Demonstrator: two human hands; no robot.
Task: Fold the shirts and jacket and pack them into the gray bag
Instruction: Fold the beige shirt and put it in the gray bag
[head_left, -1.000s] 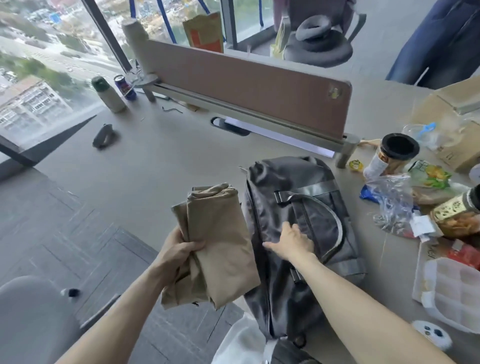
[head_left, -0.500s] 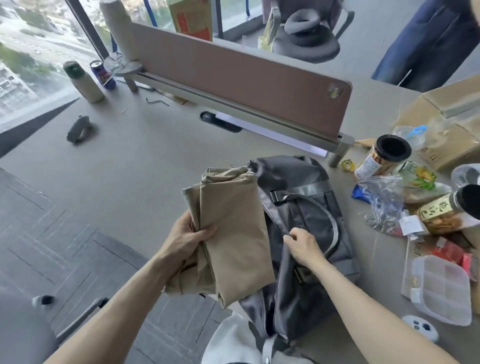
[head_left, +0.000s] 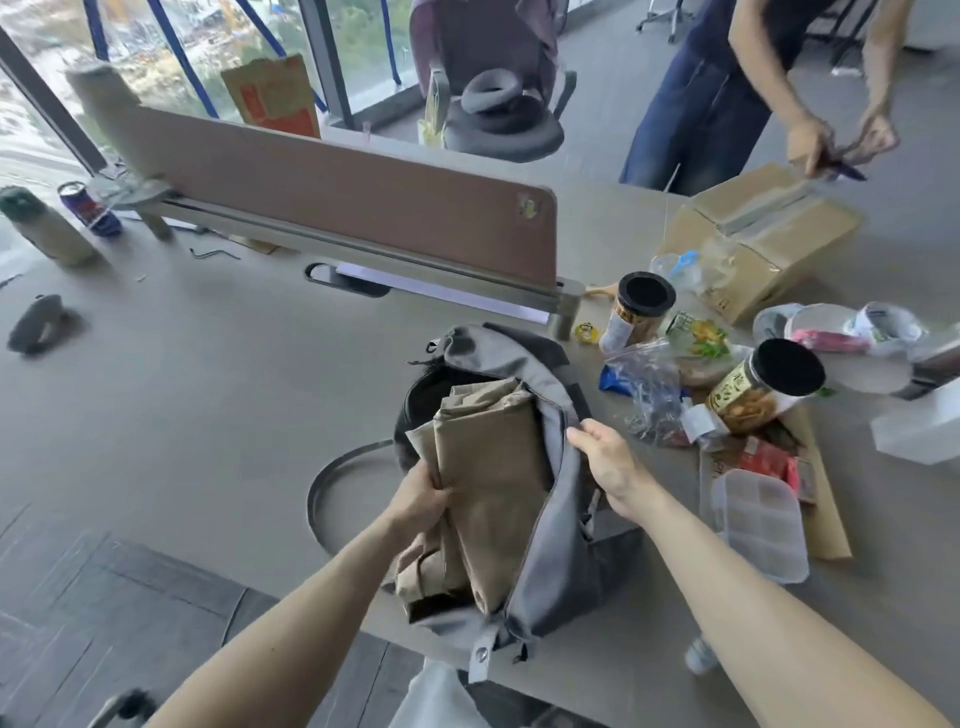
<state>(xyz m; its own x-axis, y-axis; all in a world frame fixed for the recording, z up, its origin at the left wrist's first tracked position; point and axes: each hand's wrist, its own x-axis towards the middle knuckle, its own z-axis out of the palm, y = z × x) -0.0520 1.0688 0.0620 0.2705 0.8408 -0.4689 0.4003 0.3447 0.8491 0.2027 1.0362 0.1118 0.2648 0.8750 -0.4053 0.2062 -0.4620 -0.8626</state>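
Centre frame: left hand (head_left: 422, 501) curls its fingers round the folded tan garment (head_left: 488, 467), half inside the gray bag (head_left: 556, 561). Right hand (head_left: 610, 465) pinches the zip edge. Advice: hold the mouth wide, slide the garment in flat.

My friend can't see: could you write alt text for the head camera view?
A left hand holds a folded tan garment partly inside an open gray bag on a desk; the right hand holds the bag's edge open. Snack jars and a plastic box lie to its right; another person works at a cardboard box.
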